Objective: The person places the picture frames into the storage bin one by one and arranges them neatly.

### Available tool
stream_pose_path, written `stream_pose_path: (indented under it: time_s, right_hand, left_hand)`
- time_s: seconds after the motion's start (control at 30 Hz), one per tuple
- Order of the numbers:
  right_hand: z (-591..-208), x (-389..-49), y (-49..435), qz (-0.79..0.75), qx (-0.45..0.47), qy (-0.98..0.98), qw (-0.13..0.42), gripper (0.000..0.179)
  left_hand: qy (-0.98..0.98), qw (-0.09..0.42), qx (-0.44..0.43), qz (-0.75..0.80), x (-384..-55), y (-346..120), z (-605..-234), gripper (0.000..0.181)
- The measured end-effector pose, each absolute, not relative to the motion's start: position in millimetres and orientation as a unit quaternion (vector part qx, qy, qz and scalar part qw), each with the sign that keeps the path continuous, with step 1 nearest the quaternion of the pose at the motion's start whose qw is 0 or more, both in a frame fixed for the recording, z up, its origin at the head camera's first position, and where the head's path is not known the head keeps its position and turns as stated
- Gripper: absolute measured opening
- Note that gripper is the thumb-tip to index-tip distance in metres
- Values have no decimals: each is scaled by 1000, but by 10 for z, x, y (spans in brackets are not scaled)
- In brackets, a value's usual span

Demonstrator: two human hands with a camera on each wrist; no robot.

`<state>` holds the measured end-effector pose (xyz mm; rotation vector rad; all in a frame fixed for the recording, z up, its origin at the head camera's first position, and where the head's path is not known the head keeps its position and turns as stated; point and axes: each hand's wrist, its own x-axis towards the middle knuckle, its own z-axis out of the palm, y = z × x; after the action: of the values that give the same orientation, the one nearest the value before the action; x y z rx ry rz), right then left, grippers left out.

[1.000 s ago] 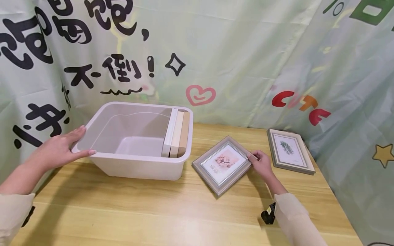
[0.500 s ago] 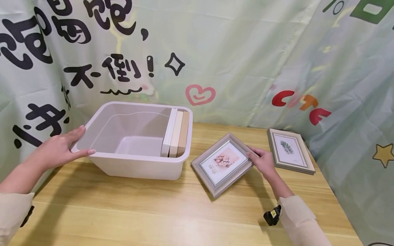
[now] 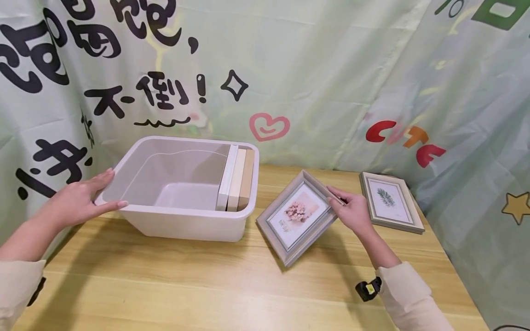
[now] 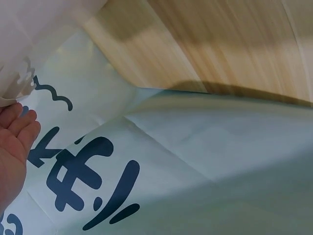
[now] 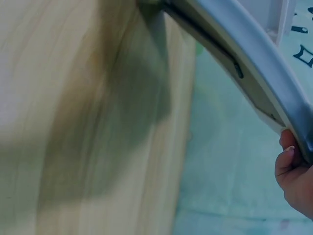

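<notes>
In the head view a pale grey plastic bin (image 3: 186, 225) stands on the left of the wooden table. My left hand (image 3: 83, 197) holds its left front corner, thumb over the near rim; in the left wrist view, fingertips (image 4: 24, 122) sit under the rim. My right hand (image 3: 352, 209) pinches the right edge of a grey picture frame (image 3: 265, 216) with a pink flower picture. That frame is tilted, its right side raised and its lower corner close over the table. From the right wrist view, its back (image 5: 249, 93) shows above the table, with fingers curled behind the edge.
Several slim items (image 3: 235, 179) stand upright side by side against the bin's right wall. A second picture frame (image 3: 389, 202) with a green leaf lies flat at the table's right back. A printed curtain (image 3: 314, 82) hangs behind and along both sides of the table (image 3: 232, 280).
My right hand has lifted the right side of the flower picture frame, so it tilts more to the left. The left hand and the bin have stayed in place.
</notes>
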<state>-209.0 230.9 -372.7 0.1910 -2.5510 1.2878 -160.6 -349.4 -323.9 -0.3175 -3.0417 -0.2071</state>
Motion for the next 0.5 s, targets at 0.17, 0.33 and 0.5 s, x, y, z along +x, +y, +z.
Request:
stream_pose_path:
  time_s: [0.17, 0.33, 0.5]
  right_hand:
    - [-3640, -2056, 2258, 421, 87, -891, 143, 32]
    - [-3609, -2035, 2231, 413, 101, -893, 150, 30]
    - [-3586, -2025, 2181, 419, 121, -882, 179, 28]
  left_hand:
    - [-992, 43, -102, -67, -1608, -3498, -3238, 89]
    - [-991, 43, -102, -71, -1606, -3499, -3246, 89]
    - [-990, 53, -105, -77, -1597, -3497, -3259, 89]
